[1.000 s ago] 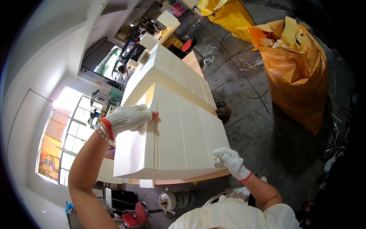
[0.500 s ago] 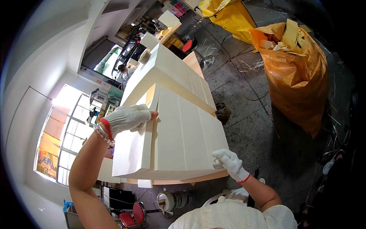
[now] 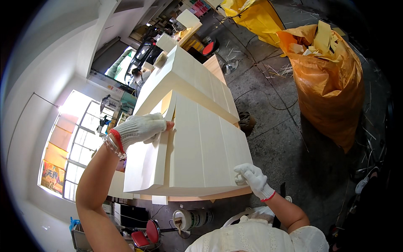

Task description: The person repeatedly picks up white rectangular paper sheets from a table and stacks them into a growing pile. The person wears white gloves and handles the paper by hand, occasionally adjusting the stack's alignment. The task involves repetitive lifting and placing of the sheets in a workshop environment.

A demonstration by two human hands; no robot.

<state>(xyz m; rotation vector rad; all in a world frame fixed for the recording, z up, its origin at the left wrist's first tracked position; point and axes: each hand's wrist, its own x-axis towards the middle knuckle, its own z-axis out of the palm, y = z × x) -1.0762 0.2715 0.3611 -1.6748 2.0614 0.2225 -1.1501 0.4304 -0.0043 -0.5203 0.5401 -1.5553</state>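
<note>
A thick stack of cream sheets, paper or thin board, lies in front of me, with its top sheets shifted into a step along the left side. My left hand, in a white knit glove with a red cuff, is closed at that stepped edge, and one bare fingertip rests against the raised sheet. At the near right corner of the stack is my right hand, gloved the same way. Its fingers are curled in at the edge; whatever lies between them is hidden.
Behind the near stack stands a second cream stack, with a tape roll on its far left end. An orange sack of offcuts and a yellow bag stand at the right. A red stool and a bucket sit below.
Both hands keep almost the same hold and place on the stack. The view has shifted very slightly.
</note>
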